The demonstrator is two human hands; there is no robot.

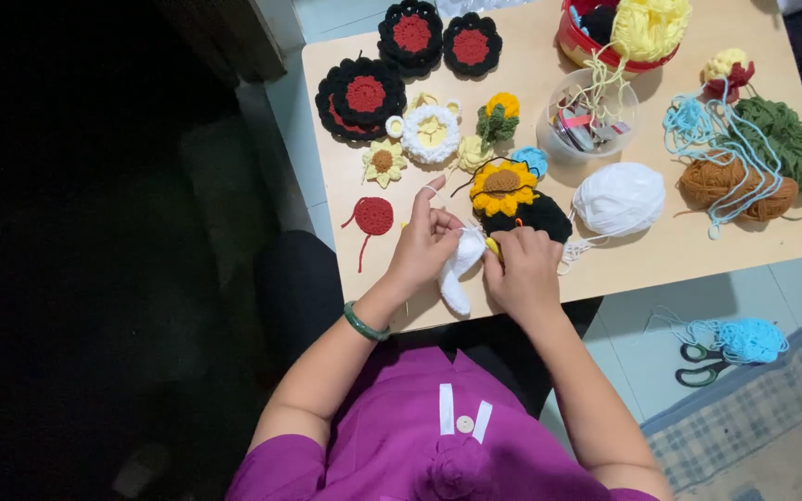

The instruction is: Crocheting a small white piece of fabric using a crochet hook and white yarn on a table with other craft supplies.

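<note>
White yarn is being worked into a small white crocheted piece (458, 269), which is hanging between the two hands just over the near edge of the tabletop (661, 264). The left hand (424, 243) is pinching the piece with its forefinger raised and a strand looping over it; the right hand (523, 269) is closing tightly around what looks like a yellow-handled hook (492, 246) right beside the piece. Just beyond the piece, a crocheted sunflower (503, 186) is lying on a black round, and to the right of the piece a ball of white yarn (620, 199) is feeding the strand. That strand is trailing loosely along the edge, so it could snag on the sunflower or pull the ball off the tabletop. Farther back from the piece, a clear plastic bowl (592, 113) is holding small mixed items, too small to tell apart, and a red basket (575, 41) is carrying yellow yarn (650, 26) and something dark.
</note>
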